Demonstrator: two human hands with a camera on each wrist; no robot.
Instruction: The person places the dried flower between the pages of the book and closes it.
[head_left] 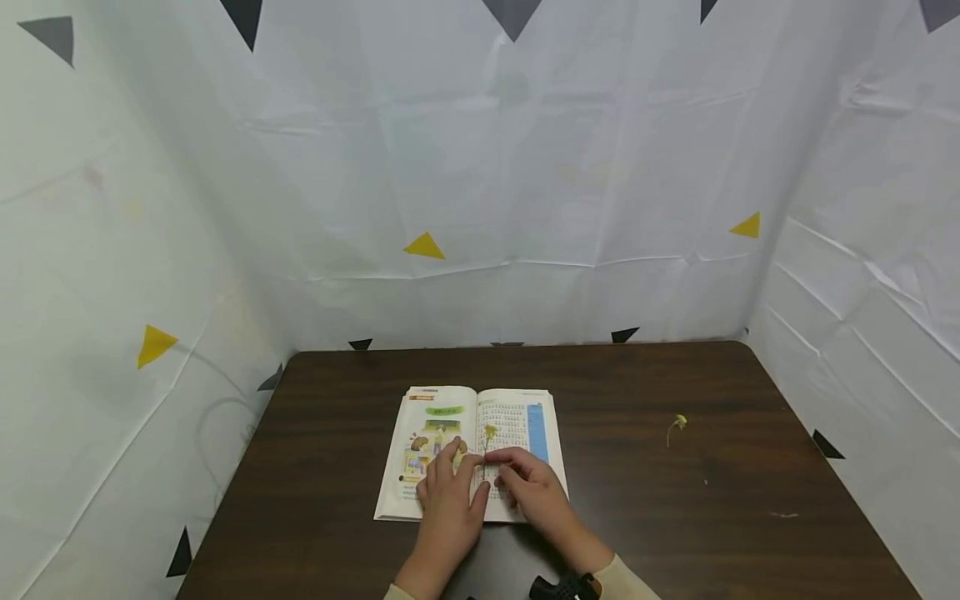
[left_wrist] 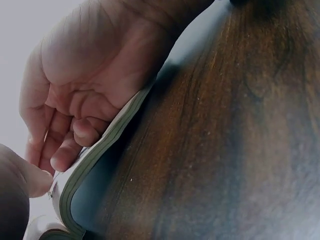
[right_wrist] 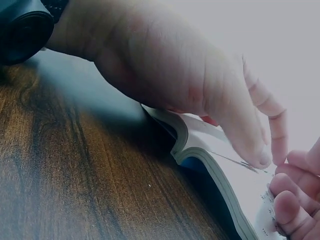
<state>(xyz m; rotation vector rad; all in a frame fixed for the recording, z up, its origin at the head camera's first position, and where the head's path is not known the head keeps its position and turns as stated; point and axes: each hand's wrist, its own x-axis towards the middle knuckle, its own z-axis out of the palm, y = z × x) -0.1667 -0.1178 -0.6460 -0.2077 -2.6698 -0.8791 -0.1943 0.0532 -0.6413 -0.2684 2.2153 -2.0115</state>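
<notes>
An open book [head_left: 397, 500] lies on the table with a yellow flower [head_left: 490, 432] on it, near the gutter on the right page. The flower's thin stem runs down between my hands. My left hand [head_left: 448, 504] rests over the left page, its index finger and thumb reaching toward the stem. From the right, my right hand [head_left: 538, 496] leans over the right page with its index fingertip at the stem. In the right wrist view, my right thumb [right_wrist: 250, 140] and index finger stand a little apart above the page. The lower stem is partly hidden by the fingers.
A second yellow flower [head_left: 678, 422] lies apart on the brown table [head_left: 637, 483], right of the book. Small light bits [head_left: 783, 515] lie farther right. White sheets [head_left: 517, 183] with black and yellow triangles surround the table. A black device [head_left: 562, 587] sits on the right wrist.
</notes>
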